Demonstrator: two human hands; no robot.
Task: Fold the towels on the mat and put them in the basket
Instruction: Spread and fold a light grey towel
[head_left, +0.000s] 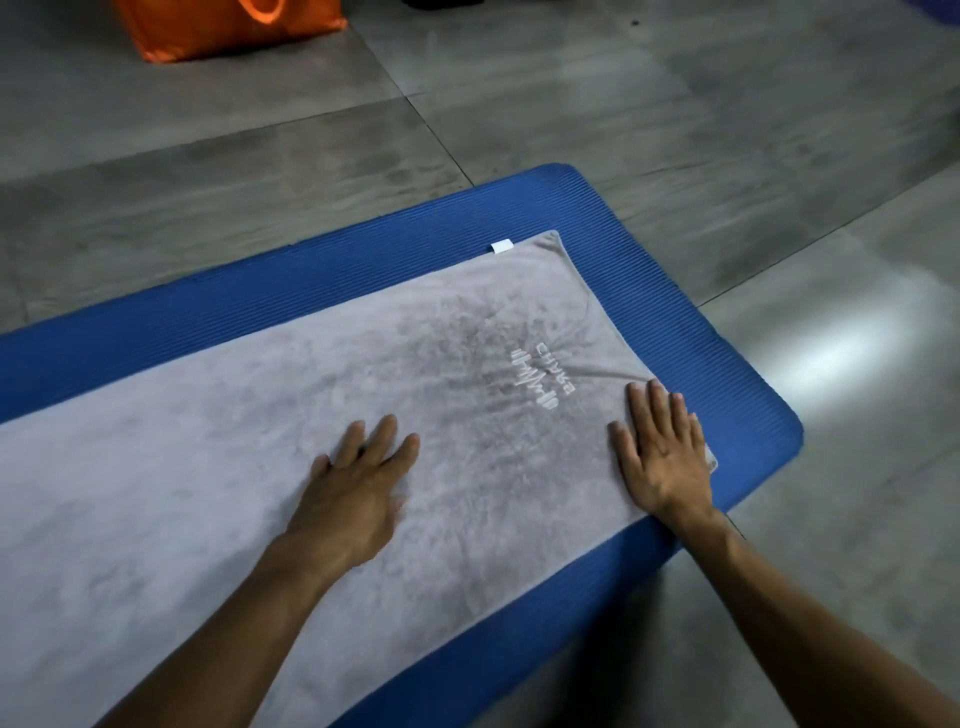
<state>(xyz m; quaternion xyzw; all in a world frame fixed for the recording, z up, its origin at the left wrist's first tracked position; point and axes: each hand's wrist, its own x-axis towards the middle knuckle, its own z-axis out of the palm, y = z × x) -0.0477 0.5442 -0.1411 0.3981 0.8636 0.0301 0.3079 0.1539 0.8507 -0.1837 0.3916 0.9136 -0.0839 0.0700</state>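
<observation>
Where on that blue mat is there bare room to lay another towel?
Hardly any. The grey towel covers most of the mat, with the left hand and right hand flat on it. Only narrow blue strips show along the far edge, the right end and the near edge. The grey floor beyond is bare.
</observation>
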